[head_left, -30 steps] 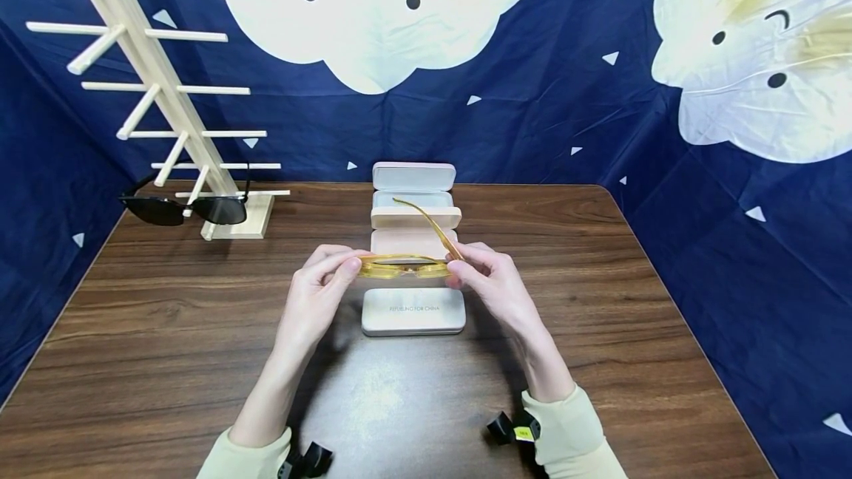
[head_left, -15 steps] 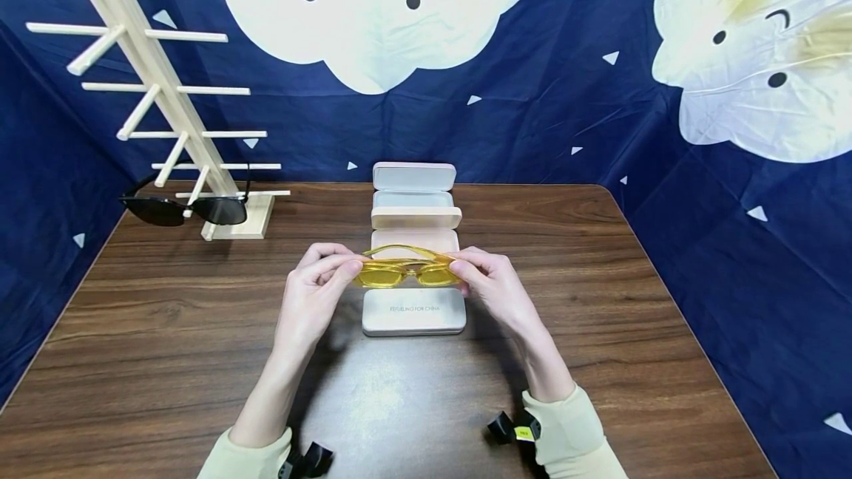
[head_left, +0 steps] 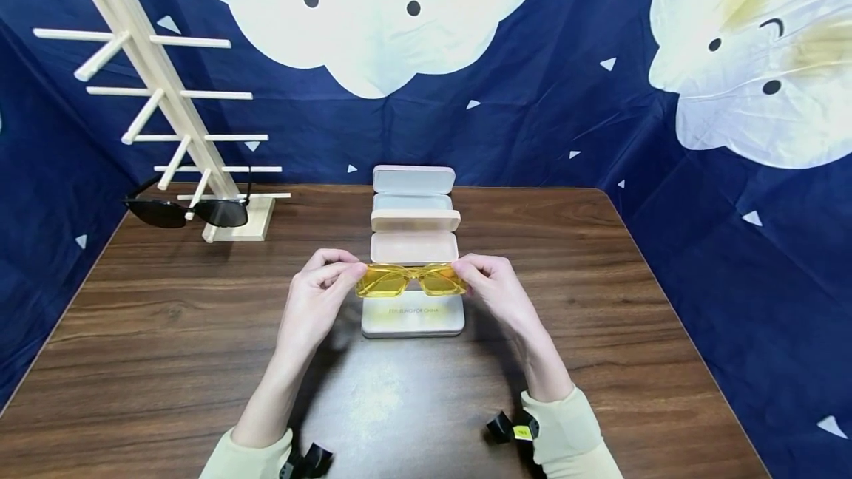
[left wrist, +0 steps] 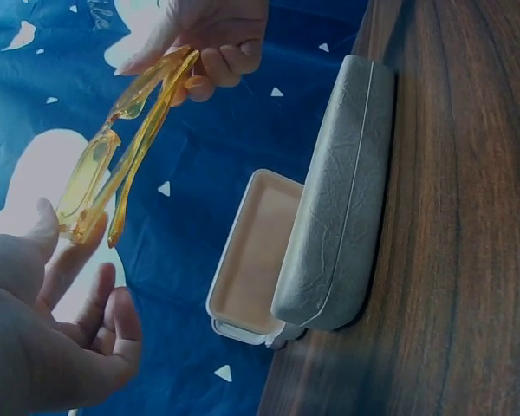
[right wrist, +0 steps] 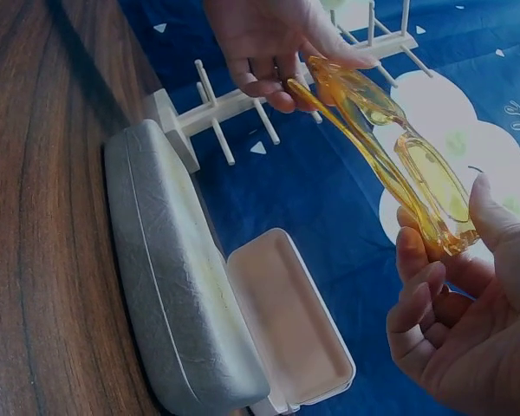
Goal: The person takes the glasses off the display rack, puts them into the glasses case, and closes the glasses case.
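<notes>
A pair of yellow see-through glasses [head_left: 439,283] is held up level between both hands, above a closed grey glasses case [head_left: 413,322]. My left hand [head_left: 316,298] pinches the left end of the frame between thumb and fingers. At the opposite end, my right hand [head_left: 495,290] pinches the frame the same way. Both wrist views show the glasses' temples [left wrist: 143,156] folded in behind the lenses. Lettering on the case lid shows just under the lenses in the head view.
Behind the grey case, open pale glasses cases [head_left: 414,248] stand in a row. At the back left rises a wooden display rack [head_left: 160,72] with pegs; black sunglasses [head_left: 222,213] hang low on it. A blue cloth with white clouds backs the brown table [head_left: 166,361].
The right temple, sticking up and away a second ago, has folded in behind the frame. The glasses have tilted so their lenses face up more, and they sit slightly lower in view.
</notes>
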`<state>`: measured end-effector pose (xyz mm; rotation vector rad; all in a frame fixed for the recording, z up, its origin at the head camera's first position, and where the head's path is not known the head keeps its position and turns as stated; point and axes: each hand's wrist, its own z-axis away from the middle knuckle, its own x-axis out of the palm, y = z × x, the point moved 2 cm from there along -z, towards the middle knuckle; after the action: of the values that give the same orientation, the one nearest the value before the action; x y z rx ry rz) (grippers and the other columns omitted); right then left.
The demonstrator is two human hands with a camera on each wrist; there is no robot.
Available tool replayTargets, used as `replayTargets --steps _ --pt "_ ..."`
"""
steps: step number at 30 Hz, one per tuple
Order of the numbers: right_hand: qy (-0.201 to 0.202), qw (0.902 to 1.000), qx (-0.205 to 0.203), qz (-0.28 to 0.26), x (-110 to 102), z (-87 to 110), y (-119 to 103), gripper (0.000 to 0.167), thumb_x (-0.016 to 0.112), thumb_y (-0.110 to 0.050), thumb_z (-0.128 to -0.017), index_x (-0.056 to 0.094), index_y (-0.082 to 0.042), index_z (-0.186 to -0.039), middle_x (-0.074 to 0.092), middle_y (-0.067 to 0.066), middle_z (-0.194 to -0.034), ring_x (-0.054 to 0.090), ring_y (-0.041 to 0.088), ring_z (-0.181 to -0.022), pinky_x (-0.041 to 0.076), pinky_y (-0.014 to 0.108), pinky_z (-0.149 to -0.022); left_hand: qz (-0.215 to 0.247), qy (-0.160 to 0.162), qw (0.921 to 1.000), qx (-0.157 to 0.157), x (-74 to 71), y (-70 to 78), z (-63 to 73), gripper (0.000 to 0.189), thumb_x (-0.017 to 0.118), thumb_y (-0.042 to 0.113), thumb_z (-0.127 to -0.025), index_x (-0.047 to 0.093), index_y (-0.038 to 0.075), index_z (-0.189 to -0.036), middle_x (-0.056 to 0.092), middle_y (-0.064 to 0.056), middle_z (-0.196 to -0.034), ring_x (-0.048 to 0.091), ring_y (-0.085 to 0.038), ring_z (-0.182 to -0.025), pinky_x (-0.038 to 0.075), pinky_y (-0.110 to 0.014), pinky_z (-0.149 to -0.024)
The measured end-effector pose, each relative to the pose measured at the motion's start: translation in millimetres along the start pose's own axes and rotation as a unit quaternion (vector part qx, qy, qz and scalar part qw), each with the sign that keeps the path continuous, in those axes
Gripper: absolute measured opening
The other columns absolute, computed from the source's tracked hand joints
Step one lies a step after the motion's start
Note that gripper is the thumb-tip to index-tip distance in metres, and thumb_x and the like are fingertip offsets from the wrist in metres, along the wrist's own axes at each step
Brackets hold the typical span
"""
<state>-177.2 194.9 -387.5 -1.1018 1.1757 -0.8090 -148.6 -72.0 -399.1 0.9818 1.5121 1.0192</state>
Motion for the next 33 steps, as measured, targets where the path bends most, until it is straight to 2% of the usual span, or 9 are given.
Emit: replayTargets --steps 6,9,16,21,28,33 --pt "-0.008 0.9999 0.011 0.007 -3.1 -3.3 2.7 0.029 0.061 -0.019 -0.103 0.074 0.007 -0.098 0.068 -0.002 -0.083 0.059 0.009 -0.079 0.050 0.027 -0.071 -0.041 -0.008 0.9991 -0.010 1.1 -1.0 -4.0 0.029 0.070 0.034 -0.099 0.083 0.008 -0.094 0.070 -0.004 -0.113 0.059 -0.002 -0.094 0.044 -0.015 -0.077" --pt "-0.016 0.9996 0.023 0.006 -6.7 -6.9 5.2 0.030 0.061 -0.020 -0.103 0.075 0.007 -0.100 0.069 -0.005 -0.084 0.060 0.008 -0.079 0.051 0.025 -0.070 -0.063 -0.016 0.9978 -0.006 2.0 -0.3 -8.9 0.032 0.069 0.038 -0.099 0.084 0.011 -0.093 0.071 -0.003 -0.113 0.061 -0.007 -0.096 0.045 -0.017 -0.078" --pt "-0.077 0.9966 0.030 0.002 -16.1 -15.6 12.2 0.033 0.059 -0.021 -0.104 0.073 0.008 -0.112 0.074 0.000 -0.095 0.064 0.006 -0.082 0.056 0.025 -0.076 -0.092 -0.032 0.9952 0.005 3.6 -2.0 -20.0 0.037 0.065 0.042 -0.101 0.084 0.011 -0.093 0.071 -0.006 -0.114 0.064 -0.018 -0.101 0.045 -0.020 -0.082" --pt "-0.110 0.9927 0.045 -0.022 -18.2 -23.6 19.6 0.037 0.055 -0.020 -0.106 0.067 0.011 -0.120 0.072 0.000 -0.098 0.064 0.007 -0.082 0.057 0.022 -0.076 -0.109 -0.052 0.9926 0.013 4.3 -6.6 -29.6 0.042 0.063 0.045 -0.101 0.083 0.008 -0.097 0.071 -0.008 -0.116 0.065 -0.022 -0.104 0.048 -0.029 -0.086" --pt "-0.084 0.9954 0.047 0.000 -17.5 -36.4 22.7 0.033 0.058 -0.019 -0.105 0.067 0.012 -0.112 0.063 0.001 -0.084 0.060 0.008 -0.077 0.055 0.023 -0.072 -0.127 -0.087 0.9879 0.017 7.2 -14.5 -46.9 0.047 0.059 0.046 -0.103 0.081 0.004 -0.102 0.071 -0.012 -0.119 0.065 -0.030 -0.115 0.049 -0.044 -0.098" --pt "-0.059 0.9970 0.045 0.019 -16.6 -46.1 25.2 0.032 0.060 -0.020 -0.104 0.068 0.011 -0.109 0.062 -0.003 -0.081 0.059 0.010 -0.078 0.055 0.023 -0.071 -0.128 -0.110 0.9856 0.014 8.8 -19.3 -56.7 0.043 0.058 0.040 -0.105 0.079 0.003 -0.108 0.069 -0.015 -0.122 0.062 -0.033 -0.121 0.046 -0.050 -0.105"
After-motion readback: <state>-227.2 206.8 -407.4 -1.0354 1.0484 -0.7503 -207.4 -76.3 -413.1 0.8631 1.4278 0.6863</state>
